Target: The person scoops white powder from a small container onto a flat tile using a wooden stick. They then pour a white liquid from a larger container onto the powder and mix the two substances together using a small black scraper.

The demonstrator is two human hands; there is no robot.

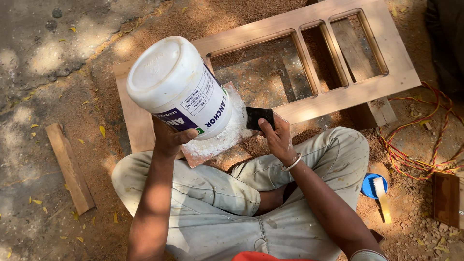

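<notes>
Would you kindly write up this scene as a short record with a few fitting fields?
setting: outdoors, sawdust-strewn ground, person seated cross-legged
left hand: holds a white plastic jar tipped over, base toward the camera
right hand: grips a small black scraper, metal bangle on the wrist
under the jar: small board with a heap of white paste
beyond: wooden panel frame with open cutouts, lying flat
nearby: loose wood strip at left; blue lid and red-yellow cable at right
</notes>
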